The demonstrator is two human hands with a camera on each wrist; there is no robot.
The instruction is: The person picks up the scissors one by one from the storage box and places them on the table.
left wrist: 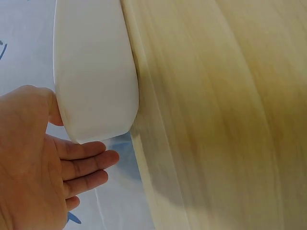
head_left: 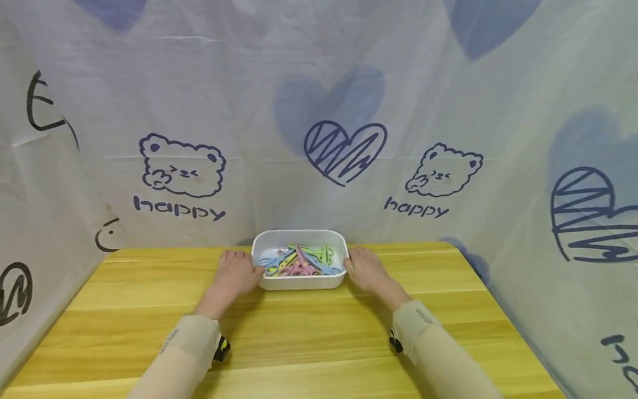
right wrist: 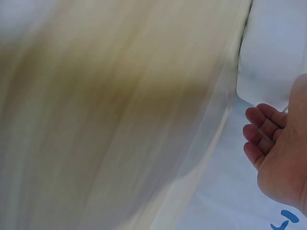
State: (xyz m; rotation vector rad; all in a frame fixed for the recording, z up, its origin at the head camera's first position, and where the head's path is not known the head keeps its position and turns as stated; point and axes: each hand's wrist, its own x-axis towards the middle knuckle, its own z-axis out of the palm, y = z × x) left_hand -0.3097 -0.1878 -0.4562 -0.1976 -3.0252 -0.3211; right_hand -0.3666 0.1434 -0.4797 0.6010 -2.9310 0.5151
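Observation:
A white plastic bin (head_left: 303,283) stands at the far edge of the wooden table, with a person's hands at its two short ends. Inside lies a pile of craft scissors (head_left: 302,268) in pink, blue, green and yellow. The left hand (head_left: 238,272) grips the left end, its thumb at the rim and its fingers against the outer wall; the left wrist view shows those fingers (left wrist: 86,167) bent around the bin's corner. At the opposite end, the right hand (head_left: 368,270) holds on with the thumb over the rim. Its curled fingers (right wrist: 261,129) show below the bin in the right wrist view.
The wooden table (head_left: 309,338) has yellow, striped grain and rounded far corners. Close behind it hangs a pale curtain (head_left: 249,111) printed with hearts, bears and the word "happy"; it continues along the left and right sides.

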